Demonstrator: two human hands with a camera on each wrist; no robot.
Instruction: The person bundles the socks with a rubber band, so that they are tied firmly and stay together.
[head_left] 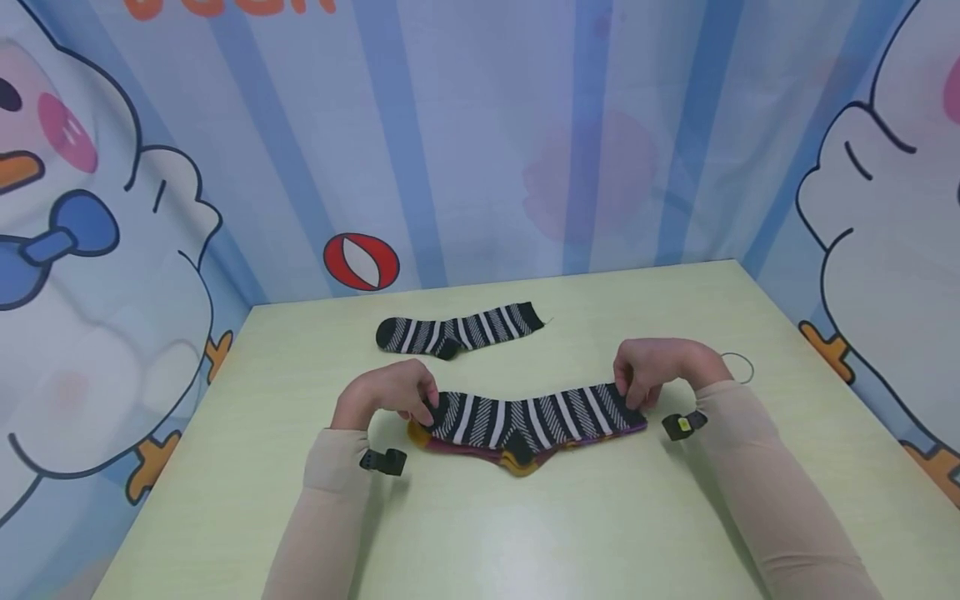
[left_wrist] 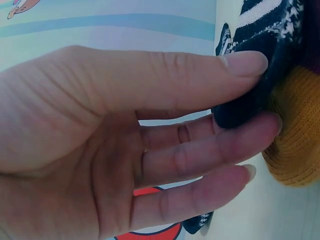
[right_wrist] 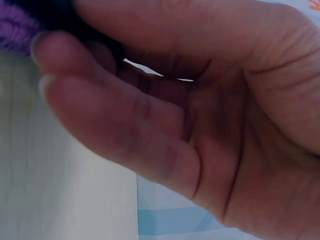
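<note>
A black sock with white stripes lies across the middle of the table, over a maroon sock with a mustard toe and heel. My left hand pinches the striped sock's black toe between thumb and fingers; in the left wrist view the mustard toe sits just beyond the fingertips. At the other end, my right hand pinches the striped sock's dark cuff. A purple edge shows by the right fingertips. Farther back lies another black-and-white striped sock, apart from both hands.
The pale table ends at a patterned blue cloth backdrop behind and at both sides. Small black cameras are strapped at the left wrist and right wrist. A thin loop shows beside the right wrist.
</note>
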